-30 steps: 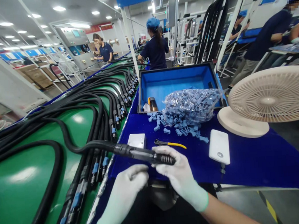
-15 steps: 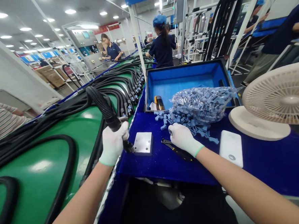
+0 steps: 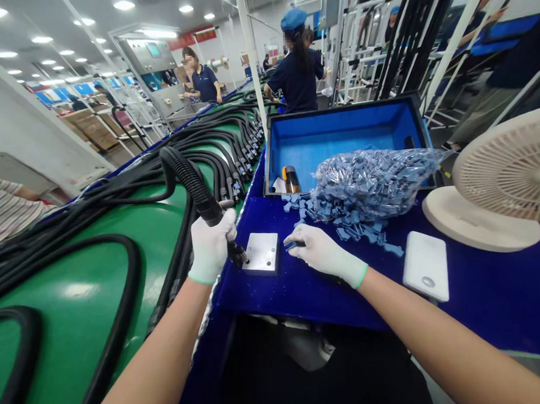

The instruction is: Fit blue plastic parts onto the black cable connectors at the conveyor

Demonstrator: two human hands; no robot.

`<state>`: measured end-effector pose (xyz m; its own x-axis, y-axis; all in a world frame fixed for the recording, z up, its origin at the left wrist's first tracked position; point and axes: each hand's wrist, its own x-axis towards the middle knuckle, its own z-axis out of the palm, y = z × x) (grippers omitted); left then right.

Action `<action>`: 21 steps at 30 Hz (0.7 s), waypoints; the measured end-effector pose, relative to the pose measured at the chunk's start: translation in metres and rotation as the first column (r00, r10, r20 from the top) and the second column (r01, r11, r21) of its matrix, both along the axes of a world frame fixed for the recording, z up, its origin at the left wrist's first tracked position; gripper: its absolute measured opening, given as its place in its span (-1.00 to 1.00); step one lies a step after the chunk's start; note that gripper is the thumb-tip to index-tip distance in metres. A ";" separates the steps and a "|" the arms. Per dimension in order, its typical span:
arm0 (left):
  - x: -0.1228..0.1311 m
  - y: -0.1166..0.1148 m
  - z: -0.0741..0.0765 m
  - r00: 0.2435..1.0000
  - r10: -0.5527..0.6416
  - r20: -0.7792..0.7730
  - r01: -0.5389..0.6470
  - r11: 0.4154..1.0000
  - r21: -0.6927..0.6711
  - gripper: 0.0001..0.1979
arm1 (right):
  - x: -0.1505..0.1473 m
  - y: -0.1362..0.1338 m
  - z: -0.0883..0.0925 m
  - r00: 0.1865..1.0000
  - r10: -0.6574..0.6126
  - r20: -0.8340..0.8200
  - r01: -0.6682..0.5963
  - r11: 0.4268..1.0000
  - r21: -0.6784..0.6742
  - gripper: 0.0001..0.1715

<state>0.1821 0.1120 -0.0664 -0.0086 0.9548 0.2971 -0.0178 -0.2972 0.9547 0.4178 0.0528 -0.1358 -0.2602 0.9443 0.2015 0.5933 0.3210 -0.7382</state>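
Note:
My left hand (image 3: 212,239), in a white glove, is closed around the cuff of a black corrugated hose (image 3: 190,179). The hose's lower end, with a small metal spring-like tip, rests by the left edge of a metal block (image 3: 263,253) with holes. To the right of the block, my gloved right hand (image 3: 321,254) pinches a small blue plastic piece (image 3: 291,244), partly hidden by the fingers. Pliers on the table lie mostly covered by this hand. Behind it, loose blue plastic pieces (image 3: 351,224) spill from a clear bag (image 3: 373,180).
A blue crate (image 3: 338,127) stands at the back, a bottle (image 3: 291,179) in its near corner. To the right are a white power-bank-like box (image 3: 424,265) and a beige fan (image 3: 524,168). Many black hoses (image 3: 114,199) lie along the green conveyor (image 3: 78,287). Co-workers stand farther off.
My right hand has moved left and nearer, from the loose blue pieces towards the metal block, now over the pliers. My left hand keeps its hold on the hose. The view has shifted slightly.

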 end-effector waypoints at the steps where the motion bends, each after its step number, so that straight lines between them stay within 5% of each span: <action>1: 0.000 0.001 -0.001 1.000 0.003 -0.018 -0.003 1.000 -0.005 -0.66 | -0.002 0.000 -0.001 0.999 0.021 -0.031 -0.022 1.000 -0.010 -0.72; 10: 0.011 0.000 -0.014 0.960 0.123 -0.252 -0.126 0.992 0.003 -0.69 | -0.022 0.006 0.014 0.981 0.049 -0.185 -0.061 0.997 -0.057 -0.82; 15: 0.006 0.008 -0.013 0.945 0.039 -0.324 -0.051 0.998 -0.029 -0.65 | -0.053 0.029 0.029 0.975 0.171 -0.139 -0.179 0.983 -0.047 -0.81; 21: -0.002 0.017 -0.017 0.951 -0.022 -0.309 0.005 0.998 -0.056 -0.58 | -0.078 0.056 0.026 0.965 0.225 -0.137 -0.239 0.966 -0.098 -0.68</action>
